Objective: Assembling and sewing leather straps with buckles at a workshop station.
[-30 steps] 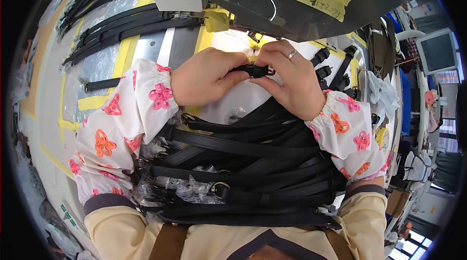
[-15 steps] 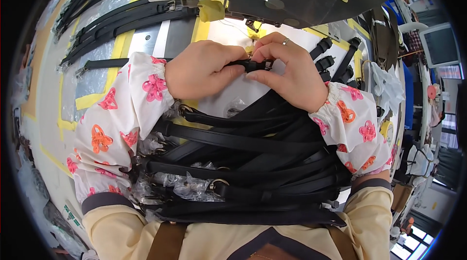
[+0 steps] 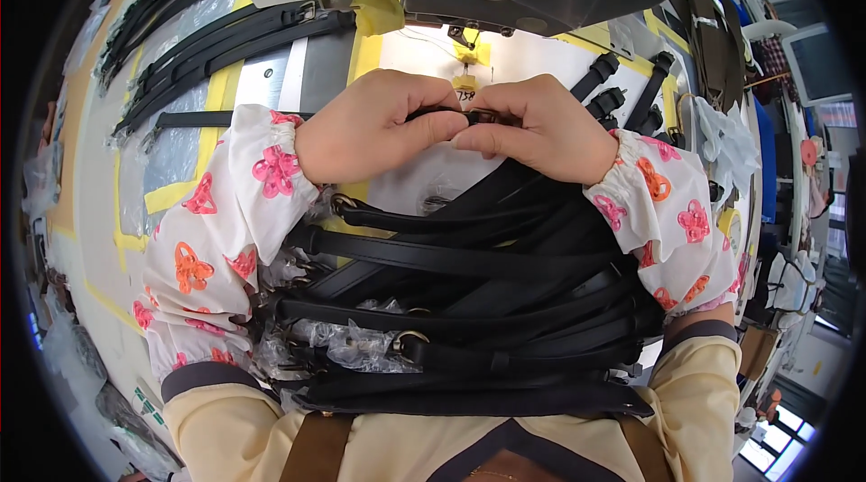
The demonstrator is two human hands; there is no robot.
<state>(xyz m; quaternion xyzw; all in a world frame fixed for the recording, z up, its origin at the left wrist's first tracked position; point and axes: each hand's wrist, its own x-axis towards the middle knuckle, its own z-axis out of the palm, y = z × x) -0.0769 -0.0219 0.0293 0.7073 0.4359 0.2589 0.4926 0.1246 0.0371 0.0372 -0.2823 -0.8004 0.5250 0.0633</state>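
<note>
Both hands have slid nearer and lower over the bench since a second ago. Left hand pinches one end of a thin black strap, fingers closed tight; right hand clamps the other end, knuckles nearly meeting. More straps lie far left, with bare taped bench beside them. A heaped strap pile crowds the near edge. The strap's fitting is hidden under fingertips.
</note>
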